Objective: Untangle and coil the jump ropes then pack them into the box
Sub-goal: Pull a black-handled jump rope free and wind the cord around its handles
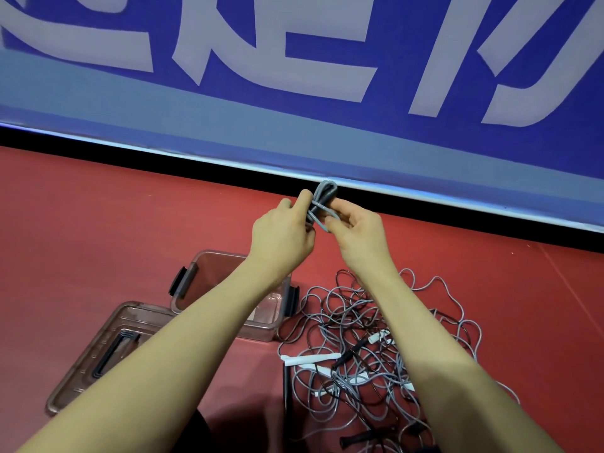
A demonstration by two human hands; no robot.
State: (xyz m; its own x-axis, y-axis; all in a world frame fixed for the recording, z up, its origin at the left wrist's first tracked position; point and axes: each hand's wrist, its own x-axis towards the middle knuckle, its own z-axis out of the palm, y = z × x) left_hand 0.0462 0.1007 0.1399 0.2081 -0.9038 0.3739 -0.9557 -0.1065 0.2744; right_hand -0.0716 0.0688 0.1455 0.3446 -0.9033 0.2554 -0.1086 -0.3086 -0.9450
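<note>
Holding point: both hands are raised above the floor and grip one small grey coiled rope between them.
Left hand: fingers curled round the lower part of the bundle, thumb side toward the right hand.
Right hand: fingertips pinch a loose grey strand that wraps across the bundle's middle.
Coiled rope: folded into a tight upright bundle, its looped top showing above the fingers, in front of the black strip at the foot of the wall.
Box: clear plastic with dark side latches, open, standing on the floor below the left forearm; its contents cannot be made out.
Lid: clear, lying flat on the floor just left of the box, touching its corner.
Tangled ropes: a loose heap of grey and black cords with white and black handles, on the floor just right of the box, under the right forearm.
Floor: red.
Wall banner: blue with large pale lettering.
</note>
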